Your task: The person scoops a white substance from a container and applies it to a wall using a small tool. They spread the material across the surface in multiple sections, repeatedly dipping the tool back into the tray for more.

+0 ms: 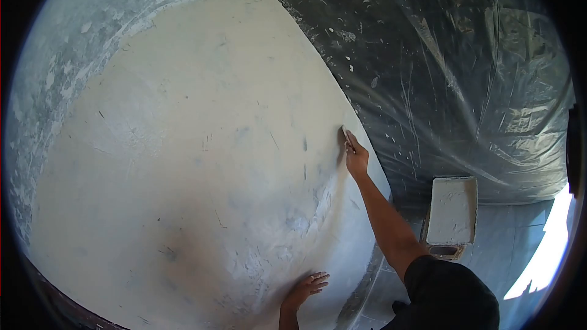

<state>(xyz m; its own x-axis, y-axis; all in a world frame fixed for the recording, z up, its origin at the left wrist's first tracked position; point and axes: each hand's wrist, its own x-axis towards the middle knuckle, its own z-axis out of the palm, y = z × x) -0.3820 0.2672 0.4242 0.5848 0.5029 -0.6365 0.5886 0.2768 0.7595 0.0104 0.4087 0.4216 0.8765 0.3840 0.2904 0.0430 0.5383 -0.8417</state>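
Observation:
A large plastered surface (214,116), cream-white with grey patches and scratches, fills most of the view. Near its right edge my right hand (356,154) is closed around a thin flat scraper (345,131), seen almost edge-on against the plaster. Its handle is mostly hidden by my fingers. Lower down, my left hand (307,288) rests at the plaster with its fingers stretched out and nothing in them. Rougher, thicker plaster streaks lie between my two hands.
Dark plastic sheeting (440,79), spattered with white, hangs along the right. Below it a rectangular tray (474,211) of white plaster stands beside my right arm, over the grey floor (507,238). Bare blue-grey wall (55,79) borders the plaster on the left.

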